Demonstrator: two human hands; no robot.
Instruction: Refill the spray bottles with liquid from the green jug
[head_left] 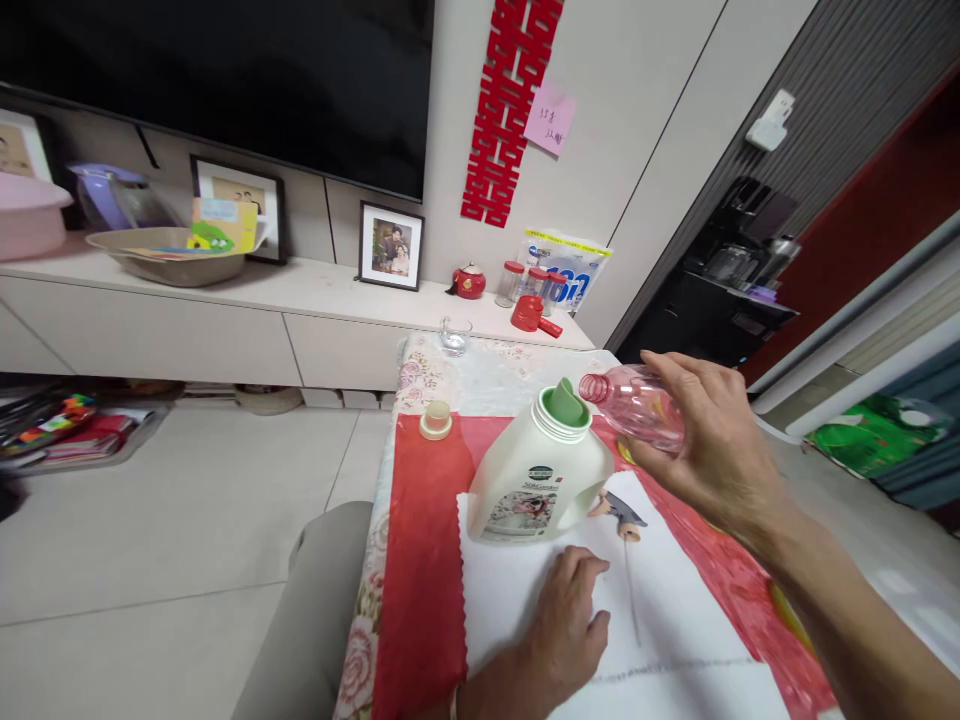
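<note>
My right hand (709,430) grips a clear pink plastic bottle (637,405), tipped on its side with its open neck pointing left. That neck is close to the green pouring spout (564,403) of a white detergent jug (525,480); whether they touch I cannot tell. Uncapped, the jug stands upright. My left hand (570,625) lies on a white cloth (667,600) in front of the jug, thumb and fingers apart, holding nothing. Behind the jug's right side, a grey trigger spray head (624,515) with its thin tube rests on the cloth. A cream cap (436,420) sits left of the jug.
A red cover (420,530) lies under the white cloth. A small clear glass vessel (454,338) stands at the table's far edge. Beyond, a low cabinet (337,300) carries jars, a red pot (469,281), a red cup-like piece (527,313) and picture frames.
</note>
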